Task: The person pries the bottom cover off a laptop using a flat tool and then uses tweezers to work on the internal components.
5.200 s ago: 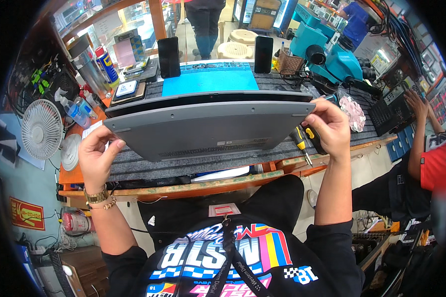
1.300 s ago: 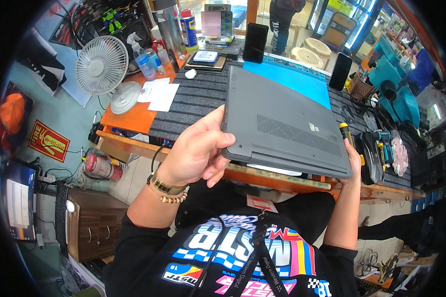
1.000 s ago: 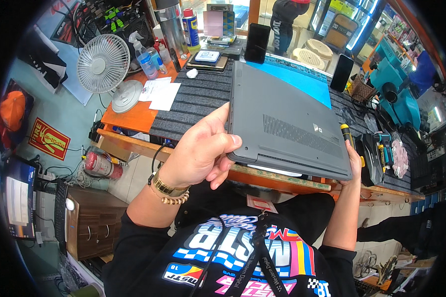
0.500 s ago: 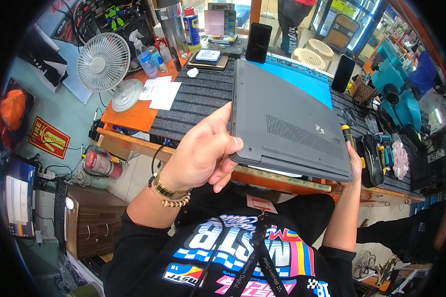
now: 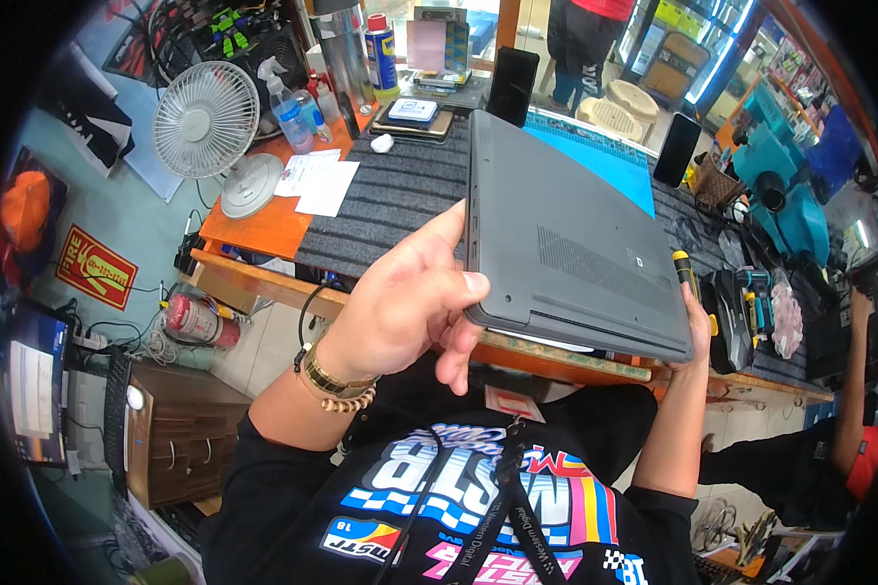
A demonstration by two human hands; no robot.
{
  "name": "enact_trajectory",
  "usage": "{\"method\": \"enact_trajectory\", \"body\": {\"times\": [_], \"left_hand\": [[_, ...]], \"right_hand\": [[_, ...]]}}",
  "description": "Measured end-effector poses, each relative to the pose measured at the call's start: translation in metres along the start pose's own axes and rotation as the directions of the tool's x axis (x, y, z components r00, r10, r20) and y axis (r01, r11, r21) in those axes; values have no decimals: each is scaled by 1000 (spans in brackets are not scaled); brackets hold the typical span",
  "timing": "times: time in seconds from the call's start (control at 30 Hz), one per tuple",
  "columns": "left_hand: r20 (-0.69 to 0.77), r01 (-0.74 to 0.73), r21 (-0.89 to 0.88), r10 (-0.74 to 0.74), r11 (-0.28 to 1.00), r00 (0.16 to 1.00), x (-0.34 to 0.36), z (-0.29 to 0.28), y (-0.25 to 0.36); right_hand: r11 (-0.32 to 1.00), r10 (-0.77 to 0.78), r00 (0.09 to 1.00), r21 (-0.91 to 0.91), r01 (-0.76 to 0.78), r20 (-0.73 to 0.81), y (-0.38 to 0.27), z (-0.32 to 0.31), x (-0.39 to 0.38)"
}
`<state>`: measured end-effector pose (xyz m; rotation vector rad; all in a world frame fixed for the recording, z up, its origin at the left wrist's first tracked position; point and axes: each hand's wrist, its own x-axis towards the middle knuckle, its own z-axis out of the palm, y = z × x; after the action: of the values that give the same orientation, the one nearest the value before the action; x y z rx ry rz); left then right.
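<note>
A grey laptop [image 5: 580, 249], vented underside up, tilts above the worktop [image 5: 249, 232] at the centre of the frame, its near left corner pinched by the left hand [image 5: 410, 304], whose lower fingers curl loosely. The right hand [image 5: 696, 329] grips its right edge. A white fan [image 5: 205, 125] stands at upper left.

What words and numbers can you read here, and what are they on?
I won't copy the words out, but here's where they are:
Shirt: big, colourful letters and numbers, easy to read.
Strap: white letters, readable.
Sign: yellow on red, big letters readable.
Can: big label letters, finer print too small.
Laptop: tiny marks, too small.
Papers: print too small.
</note>
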<state>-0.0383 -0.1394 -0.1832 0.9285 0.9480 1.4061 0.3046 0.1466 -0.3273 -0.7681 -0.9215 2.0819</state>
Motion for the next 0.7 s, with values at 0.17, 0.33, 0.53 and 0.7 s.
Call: {"method": "enact_trajectory", "body": {"times": [0.17,0.33,0.53,0.7], "left_hand": [[111,-31,-189,52,982,992,1,0,-2],[129,-30,-199,56,980,990,-2,5,1],[19,8,-30,-7,1000,1000,-8,15,8],[-5,-20,57,20,998,1000,-12,16,5]], "right_hand": [[1000,-29,998,-11,28,-53,2,-5,2],[1000,-22,999,3,22,-46,2,0,-1],[999,-50,999,-1,50,-20,3,-6,-2],[995,-96,995,-7,96,-20,5,1,-4]]}}
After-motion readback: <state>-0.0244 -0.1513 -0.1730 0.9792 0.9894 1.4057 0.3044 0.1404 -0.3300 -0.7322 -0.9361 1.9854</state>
